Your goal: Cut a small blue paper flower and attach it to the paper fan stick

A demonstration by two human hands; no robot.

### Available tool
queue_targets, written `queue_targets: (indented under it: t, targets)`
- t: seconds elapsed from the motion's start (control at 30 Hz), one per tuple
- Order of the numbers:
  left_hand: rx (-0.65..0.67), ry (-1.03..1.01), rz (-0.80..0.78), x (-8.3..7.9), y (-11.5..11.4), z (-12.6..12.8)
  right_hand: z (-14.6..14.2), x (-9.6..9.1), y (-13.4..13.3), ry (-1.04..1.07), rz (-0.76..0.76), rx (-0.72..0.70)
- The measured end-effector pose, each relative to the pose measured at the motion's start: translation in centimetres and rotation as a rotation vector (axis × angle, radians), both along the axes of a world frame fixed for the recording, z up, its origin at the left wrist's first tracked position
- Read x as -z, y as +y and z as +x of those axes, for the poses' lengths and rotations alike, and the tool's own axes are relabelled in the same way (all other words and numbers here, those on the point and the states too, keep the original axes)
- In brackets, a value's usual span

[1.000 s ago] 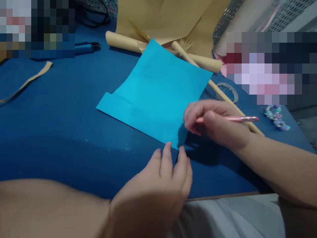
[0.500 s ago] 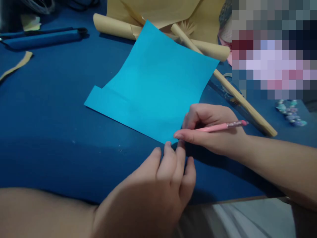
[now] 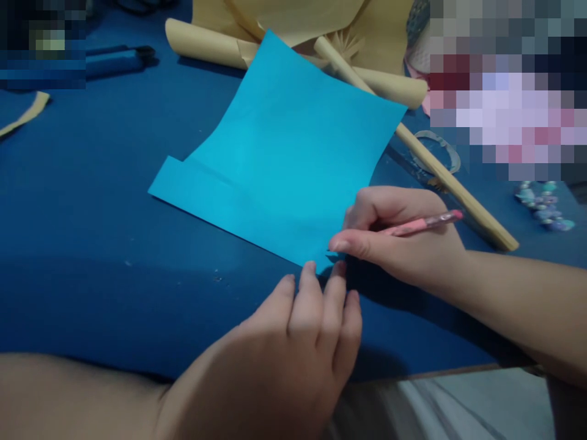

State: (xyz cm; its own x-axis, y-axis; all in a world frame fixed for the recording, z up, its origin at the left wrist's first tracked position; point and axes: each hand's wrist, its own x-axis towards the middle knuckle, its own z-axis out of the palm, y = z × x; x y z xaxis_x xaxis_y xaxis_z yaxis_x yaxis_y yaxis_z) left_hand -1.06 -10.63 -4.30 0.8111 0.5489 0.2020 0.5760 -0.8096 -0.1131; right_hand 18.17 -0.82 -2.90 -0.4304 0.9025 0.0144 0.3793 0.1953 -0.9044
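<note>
Pink pencil [image 3: 408, 228] slants, butt end toward the right

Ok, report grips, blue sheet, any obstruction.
Right grip on pink writing tool. Left grip at near corner of blue sheet. Possible snag: thin tan roll beneath sheet's right corner.

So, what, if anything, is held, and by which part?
Right hand: pink writing tool, by its lower part. Left hand: nothing, fingertips at the near corner of the blue paper.
</note>
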Motion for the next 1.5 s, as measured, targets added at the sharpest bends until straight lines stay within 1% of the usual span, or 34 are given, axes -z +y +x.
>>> queue_targets:
  t: [0.17,0.3,0.63,0.83,1.0,1.13,1.33,1.5]
  targets:
    - [0.013,0.017,-0.018,-0.21,-0.03,-0.07,0.11,0.33,-0.54,-0.033,0.041,0.03]
    - [0.026,0.02,-0.003,-0.38,0.19,0.07,0.03,0.45,-0.48,-0.072,0.041,0.006]
    - [0.025,0.016,0.058,-0.23,0.37,0.19,-0.15,0.41,-0.42,-0.175,0.142,-0.019]
    - [0.048,0.052,0.034,-0.39,0.44,0.1,-0.32,0.07,-0.25,-0.192,0.121,-0.053]
    - [0.048,0.036,0.039,-0.21,0.11,-0.12,-0.24,-0.1,-0.17,-0.235,0.111,-0.072]
    - [0.058,0.047,0.052,-0.14,0.2,-0.12,-0.09,-0.06,-0.14,-0.232,0.102,-0.07]
    - [0.045,0.025,0.082,-0.37,0.45,0.12,0.02,0.19,-0.21,-0.207,0.15,-0.044]
    - [0.009,-0.019,0.091,0.15,0.36,0.44,-0.16,0.25,-0.19,-0.185,0.179,-0.05]
